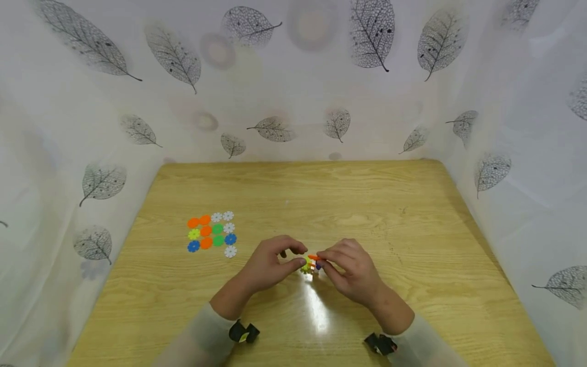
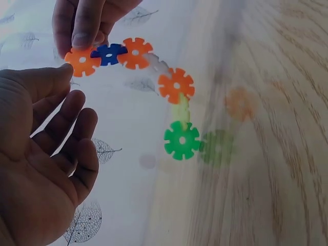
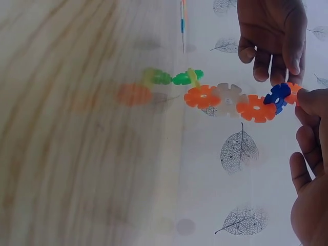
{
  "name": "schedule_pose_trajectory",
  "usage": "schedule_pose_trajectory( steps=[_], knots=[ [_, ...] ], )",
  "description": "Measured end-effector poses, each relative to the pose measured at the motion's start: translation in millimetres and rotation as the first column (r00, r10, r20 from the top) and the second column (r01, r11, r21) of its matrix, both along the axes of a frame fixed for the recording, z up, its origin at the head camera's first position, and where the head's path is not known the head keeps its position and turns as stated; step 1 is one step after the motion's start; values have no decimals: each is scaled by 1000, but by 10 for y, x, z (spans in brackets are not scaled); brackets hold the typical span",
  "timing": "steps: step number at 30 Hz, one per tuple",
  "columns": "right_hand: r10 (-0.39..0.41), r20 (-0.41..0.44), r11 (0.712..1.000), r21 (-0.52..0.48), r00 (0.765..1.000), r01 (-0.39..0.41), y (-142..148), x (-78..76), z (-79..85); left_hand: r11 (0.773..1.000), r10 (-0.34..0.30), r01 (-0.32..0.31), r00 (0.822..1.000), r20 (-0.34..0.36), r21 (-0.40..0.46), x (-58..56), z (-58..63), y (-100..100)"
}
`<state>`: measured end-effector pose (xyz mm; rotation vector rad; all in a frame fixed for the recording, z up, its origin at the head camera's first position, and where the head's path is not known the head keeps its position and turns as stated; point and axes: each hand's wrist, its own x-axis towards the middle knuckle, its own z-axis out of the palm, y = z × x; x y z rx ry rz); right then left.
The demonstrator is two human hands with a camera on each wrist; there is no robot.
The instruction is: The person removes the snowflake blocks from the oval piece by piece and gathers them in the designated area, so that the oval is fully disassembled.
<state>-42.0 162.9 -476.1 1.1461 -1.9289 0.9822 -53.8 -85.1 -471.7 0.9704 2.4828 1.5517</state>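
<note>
My right hand (image 1: 355,270) pinches the orange disc (image 2: 83,61) at one end of a chain of notched plastic snowflake discs. From there the chain runs through a blue disc (image 2: 109,54), an orange, a white (image 3: 229,99) and another orange disc, then a yellow disc (image 2: 181,111) set edgewise and a green disc (image 2: 182,140). It hangs low over the table in both wrist views. Beside it, my left hand (image 1: 270,265) has its fingers loosely bent and apart, with the thumb tip right at the held orange disc's edge in the left wrist view.
Loose discs lie in rows on the left of the wooden table (image 1: 390,204), among them a white disc (image 1: 230,251), a blue disc (image 1: 193,246) and a green disc (image 1: 217,229). A leaf-patterned curtain (image 1: 284,81) surrounds the table's back and sides.
</note>
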Motion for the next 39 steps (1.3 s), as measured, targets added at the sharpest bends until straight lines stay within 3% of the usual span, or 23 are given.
schedule_pose_trajectory(
  steps=[11,16,20,24,27,32,39],
  knots=[
    [19,-26,1000,-4,999,-19,-21,-8,20,1000,-19,19,999,-44,-6,-8,41,83],
    [14,4,1000,-3,1000,-14,-18,2,16,1000,-5,5,999,-54,4,5,44,95],
    [-12,119,999,54,993,5,14,23,-12,1000,8,-7,998,-58,18,15,42,90],
    [-66,267,988,150,962,26,47,59,-54,999,22,-21,999,-33,37,27,29,76],
    [-89,323,980,196,942,25,53,73,-80,998,32,-31,999,-15,63,31,19,64],
    [-73,304,982,187,950,16,34,66,-90,992,50,-48,999,-13,114,39,16,42],
    [-41,235,990,138,971,8,5,40,-77,990,81,-78,996,-23,115,58,-6,20]
  ],
)
